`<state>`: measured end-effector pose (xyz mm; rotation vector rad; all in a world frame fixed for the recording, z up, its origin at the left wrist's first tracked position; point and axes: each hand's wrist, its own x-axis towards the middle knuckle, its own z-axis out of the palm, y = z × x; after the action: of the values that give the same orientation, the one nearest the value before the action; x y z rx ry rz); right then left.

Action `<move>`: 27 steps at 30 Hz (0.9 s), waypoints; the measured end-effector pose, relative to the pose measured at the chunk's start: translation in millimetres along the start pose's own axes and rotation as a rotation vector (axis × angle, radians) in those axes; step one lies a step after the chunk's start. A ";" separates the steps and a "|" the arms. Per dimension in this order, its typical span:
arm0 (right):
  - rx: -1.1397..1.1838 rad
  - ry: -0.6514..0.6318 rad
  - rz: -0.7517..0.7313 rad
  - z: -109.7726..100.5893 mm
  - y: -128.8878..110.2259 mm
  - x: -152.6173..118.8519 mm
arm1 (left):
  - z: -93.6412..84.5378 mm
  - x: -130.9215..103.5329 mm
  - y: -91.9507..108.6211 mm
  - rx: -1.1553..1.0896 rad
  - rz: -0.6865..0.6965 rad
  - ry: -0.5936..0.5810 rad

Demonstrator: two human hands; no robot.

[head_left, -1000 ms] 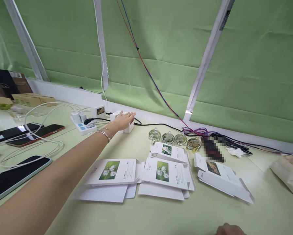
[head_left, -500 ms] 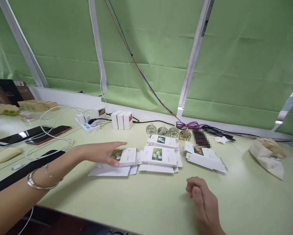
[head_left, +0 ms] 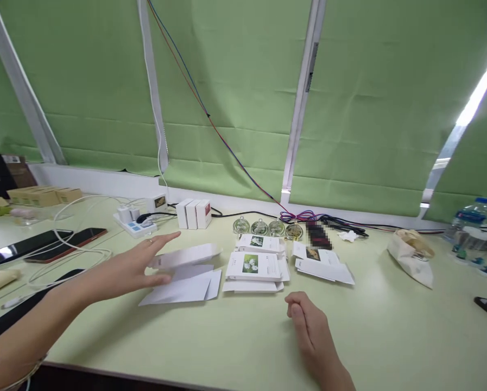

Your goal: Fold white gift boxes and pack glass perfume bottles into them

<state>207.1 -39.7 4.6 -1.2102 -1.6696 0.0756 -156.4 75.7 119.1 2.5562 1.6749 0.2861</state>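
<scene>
I see a blue-capped bottle [head_left: 472, 215] and a cream bag [head_left: 408, 259] at frame right, green blinds [head_left: 243, 70] across the top.

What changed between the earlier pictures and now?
The left hand came back from the three small boxes to the leftmost carton, which has tilted from lying flat; whether it is gripped is unclear. The boxes and four round bottles stayed put.

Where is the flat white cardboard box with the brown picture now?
In the head view, right of centre, the box lies beyond the right hand.
</scene>
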 end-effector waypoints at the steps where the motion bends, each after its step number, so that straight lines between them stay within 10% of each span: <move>1: -0.010 -0.009 -0.014 0.4 0.0 0.2 | 4.4 1.6 -1.2 0.001 -0.002 -0.015; 14: -0.027 -0.041 0.025 1.1 -0.7 -1.3 | 42.2 40.4 -13.5 -0.031 0.000 -0.314; 19: -0.036 -0.027 0.042 1.7 -1.7 -1.7 | 32.9 50.9 -22.8 -0.093 0.036 -0.213; 24: -0.021 -0.073 0.043 1.6 2.8 -2.1 | 4.0 20.0 -9.2 -0.062 -0.010 0.035; 27: 0.006 -0.122 0.054 -0.1 2.8 -1.4 | 6.7 -15.6 27.3 -0.084 0.074 -0.045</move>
<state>209.0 -39.4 2.2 -1.2676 -1.7404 0.1909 -136.5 50.7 115.2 2.5470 1.5218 0.2942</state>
